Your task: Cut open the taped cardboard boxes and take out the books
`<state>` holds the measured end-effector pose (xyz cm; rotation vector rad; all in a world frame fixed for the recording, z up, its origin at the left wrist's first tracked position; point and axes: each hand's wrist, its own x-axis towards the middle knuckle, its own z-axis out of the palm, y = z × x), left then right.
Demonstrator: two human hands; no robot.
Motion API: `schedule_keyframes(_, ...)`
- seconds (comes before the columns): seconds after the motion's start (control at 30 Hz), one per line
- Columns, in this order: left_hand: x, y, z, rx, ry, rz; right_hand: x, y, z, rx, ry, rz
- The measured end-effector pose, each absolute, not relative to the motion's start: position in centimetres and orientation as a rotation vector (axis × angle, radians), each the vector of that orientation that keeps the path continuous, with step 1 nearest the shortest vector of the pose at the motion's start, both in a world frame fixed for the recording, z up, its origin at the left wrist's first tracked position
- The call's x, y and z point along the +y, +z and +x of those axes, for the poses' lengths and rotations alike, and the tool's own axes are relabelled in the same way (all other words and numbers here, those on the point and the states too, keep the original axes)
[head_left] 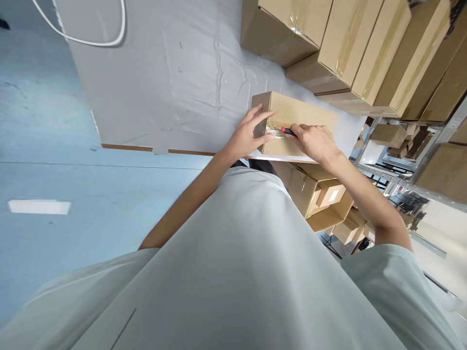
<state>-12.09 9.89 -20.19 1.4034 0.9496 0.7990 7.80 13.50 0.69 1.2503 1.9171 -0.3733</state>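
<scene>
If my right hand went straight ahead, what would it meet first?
Your right hand holds a red-and-black tool aimed at the tape on the box, likely met first; the left hand lies beyond. Depth is unclear.

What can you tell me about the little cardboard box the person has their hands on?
The box is plain brown cardboard, longer than it is wide, and looks closed. Shiny tape crosses the edge between its top and left end, wrinkled there. It lies flat on the grey-covered table, close to the person's side. The left hand spreads its fingers at the left end; the right hand holds a red-and-black tool at the tape. Its contents are hidden.
</scene>
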Motion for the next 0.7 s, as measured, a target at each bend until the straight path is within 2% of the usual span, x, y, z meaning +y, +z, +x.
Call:
schedule_keyframes(0.33,10.3,-20.7,-12.4,0.984,0.745,1.462,14.8,0.4,7.1,1.958,-0.377,1.228)
schedule_keyframes(0.5,10.5,-20.4,-12.5,0.975,0.775,1.415,13.8,-1.0,14.8,1.972,-0.358,1.361)
schedule_keyframes(0.7,10.0,-19.8,-12.2,1.044,0.786,1.249,11.9,0.3,28.0,1.887,-0.322,1.550)
